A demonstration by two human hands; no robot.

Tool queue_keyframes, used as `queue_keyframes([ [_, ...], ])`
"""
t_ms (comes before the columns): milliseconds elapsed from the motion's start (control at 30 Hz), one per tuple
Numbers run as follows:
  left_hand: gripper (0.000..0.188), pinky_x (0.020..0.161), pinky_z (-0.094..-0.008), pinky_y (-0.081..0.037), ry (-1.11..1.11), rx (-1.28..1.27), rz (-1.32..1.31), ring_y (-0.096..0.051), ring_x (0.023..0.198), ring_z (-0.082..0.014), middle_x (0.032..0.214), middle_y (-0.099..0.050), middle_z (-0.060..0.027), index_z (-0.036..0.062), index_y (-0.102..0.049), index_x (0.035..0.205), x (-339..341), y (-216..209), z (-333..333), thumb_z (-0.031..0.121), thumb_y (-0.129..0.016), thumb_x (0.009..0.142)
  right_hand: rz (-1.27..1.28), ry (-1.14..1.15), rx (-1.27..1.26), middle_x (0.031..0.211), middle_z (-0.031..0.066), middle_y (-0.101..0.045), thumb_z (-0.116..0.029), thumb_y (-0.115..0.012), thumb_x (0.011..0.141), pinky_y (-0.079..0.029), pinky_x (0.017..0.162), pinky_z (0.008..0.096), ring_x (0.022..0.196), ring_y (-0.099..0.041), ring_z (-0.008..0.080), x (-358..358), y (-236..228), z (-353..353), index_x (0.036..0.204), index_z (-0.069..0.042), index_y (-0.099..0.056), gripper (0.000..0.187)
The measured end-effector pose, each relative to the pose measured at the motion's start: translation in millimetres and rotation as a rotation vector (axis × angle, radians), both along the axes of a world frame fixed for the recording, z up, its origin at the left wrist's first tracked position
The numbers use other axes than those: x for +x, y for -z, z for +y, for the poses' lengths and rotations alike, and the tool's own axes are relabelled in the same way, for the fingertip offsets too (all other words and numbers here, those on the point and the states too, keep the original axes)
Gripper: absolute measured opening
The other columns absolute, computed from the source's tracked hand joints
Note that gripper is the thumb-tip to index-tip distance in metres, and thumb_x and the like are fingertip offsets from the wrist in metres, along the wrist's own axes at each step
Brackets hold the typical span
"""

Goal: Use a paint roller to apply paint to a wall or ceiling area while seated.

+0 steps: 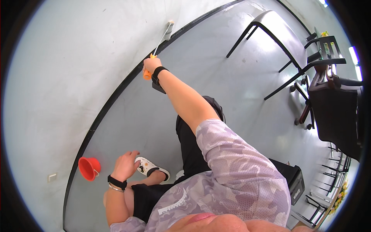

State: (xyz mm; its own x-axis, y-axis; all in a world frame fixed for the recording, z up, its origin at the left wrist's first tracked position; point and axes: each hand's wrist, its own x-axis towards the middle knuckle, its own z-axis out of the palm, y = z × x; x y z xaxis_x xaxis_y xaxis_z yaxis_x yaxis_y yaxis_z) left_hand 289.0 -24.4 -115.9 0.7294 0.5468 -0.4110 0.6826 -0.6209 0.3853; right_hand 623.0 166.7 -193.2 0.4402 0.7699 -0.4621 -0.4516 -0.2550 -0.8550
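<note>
My right hand is stretched far forward, closed around the orange handle of a paint roller. A thin metal rod runs from the handle to the roller head, which rests against the low part of the white wall, just above the black baseboard. My left hand hovers over my left knee, holding nothing, its fingers loosely apart. A red bucket with a pale handle sits on the floor close to that hand, beside the baseboard.
A chair with black legs stands ahead to the right, and a dark wheeled armchair is farther right. Behind my right side is a black box. A socket plate is on the left wall. Grey floor lies between.
</note>
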Motion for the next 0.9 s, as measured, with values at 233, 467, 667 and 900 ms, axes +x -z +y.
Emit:
queue_keyframes([
  [233, 0.028, 0.064, -0.0432, -0.047, -0.011, -0.021, 0.011, -0.058, 0.074, -0.0353, 0.084, -0.058, -0.0139, 0.0085, -0.055, 0.103, -1.1, -2.4, -0.3, 0.016, -0.062, 0.077, -0.160, 0.226, 0.238, 0.072, 0.0174, -0.058, -0.001, -0.047, 0.075, -0.049, 0.048, 0.0408, 0.049, -0.059, 0.0283, -3.0, -43.9, 7.3, 0.098, 0.003, -0.043, 0.023],
  [467, 0.027, 0.063, -0.0436, -0.046, 0.001, -0.016, 0.026, -0.058, 0.074, -0.0355, 0.084, -0.058, -0.0138, 0.0088, -0.055, 0.102, -7.1, 3.8, -2.0, 0.017, -0.062, 0.078, -0.283, 0.213, 0.009, 0.089, 0.0180, -0.059, -0.004, -0.048, 0.078, -0.051, 0.055, 0.0364, 0.062, -0.063, 0.0267, -18.9, -31.1, -1.0, 0.107, 0.001, -0.044, 0.030],
  [667, 0.027, 0.065, -0.0440, -0.047, -0.011, 0.019, 0.004, -0.058, 0.074, -0.0365, 0.084, -0.059, -0.0143, 0.0088, -0.056, 0.103, -2.6, -2.7, -2.4, 0.017, -0.062, 0.078, -0.195, 0.001, -0.144, 0.063, 0.0167, -0.059, -0.007, -0.054, 0.077, -0.051, 0.051, 0.0385, 0.052, -0.062, 0.0288, -53.6, -22.3, -17.5, 0.080, 0.003, -0.050, 0.012],
  [900, 0.028, 0.065, -0.0401, -0.048, 0.007, 0.014, 0.016, -0.060, 0.076, -0.0309, 0.085, -0.060, -0.0130, 0.0068, -0.055, 0.103, 3.6, -11.7, -3.8, 0.014, -0.062, 0.078, -0.018, 0.205, 0.232, 0.061, 0.0124, -0.051, 0.000, -0.045, 0.078, -0.045, 0.041, 0.0376, 0.042, -0.050, 0.0230, -19.5, -65.6, -12.9, 0.075, 0.002, -0.045, 0.003],
])
